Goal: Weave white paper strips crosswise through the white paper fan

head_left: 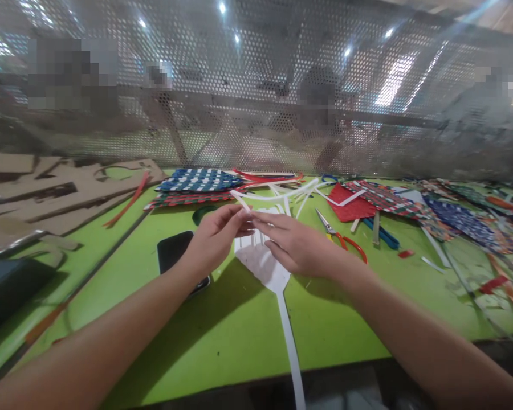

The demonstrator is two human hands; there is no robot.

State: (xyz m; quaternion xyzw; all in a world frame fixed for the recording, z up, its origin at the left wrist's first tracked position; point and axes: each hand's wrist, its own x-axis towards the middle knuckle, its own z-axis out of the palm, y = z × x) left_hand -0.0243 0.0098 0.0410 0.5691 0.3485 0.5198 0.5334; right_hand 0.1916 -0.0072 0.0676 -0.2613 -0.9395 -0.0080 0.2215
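A white paper cutout (267, 270) with a slit upper part and a long tail lies on the green table (235, 347) in front of me. Above its slit end, my left hand (216, 230) pinches a thin white paper strip (240, 200) between thumb and fingers. My right hand (293, 239) meets it there, its fingertips closed at the same strip and its palm over the cutout's right side. The fingers partly hide the slits and the strip's held end. More loose white strips (282, 196) lie just beyond both hands.
Left of the cutout is a dark phone (173, 250). Orange-handled scissors (340, 234) lie to the right. Woven checked pieces (200, 180) and a red piece (346, 204) sit farther back, cardboard scraps (68, 188) at left. A perforated metal screen (248, 114) stands behind.
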